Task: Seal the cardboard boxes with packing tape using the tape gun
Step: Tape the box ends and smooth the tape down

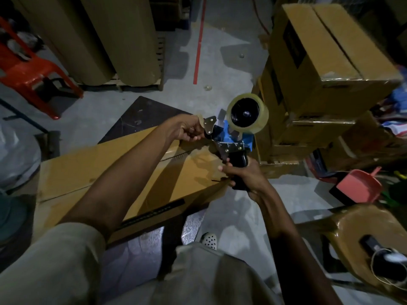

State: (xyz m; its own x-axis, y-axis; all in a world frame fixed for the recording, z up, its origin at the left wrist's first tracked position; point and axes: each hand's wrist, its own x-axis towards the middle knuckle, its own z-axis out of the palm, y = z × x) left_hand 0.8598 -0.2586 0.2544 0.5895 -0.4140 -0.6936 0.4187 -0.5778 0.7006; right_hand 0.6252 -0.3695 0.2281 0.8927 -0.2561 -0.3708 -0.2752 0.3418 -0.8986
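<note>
Below, a grey concrete floor [141, 89] carried a red line [199, 51] toward 12 o'clock, stacked boxes [319, 62] at 2 o'clock and a red chair [28, 71] at 10 o'clock. A long cardboard box [88, 172] lay at 8 o'clock, under both arms. The tape gun [233, 139] hung over its far end. The right hand [244, 175] was curled round the handle at the gun's 5 o'clock, and the left hand [186, 129] pinched its front at 9 o'clock.

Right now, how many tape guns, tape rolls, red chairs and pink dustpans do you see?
Tape gun: 1
Tape roll: 1
Red chair: 1
Pink dustpan: 1
Total: 4
</note>
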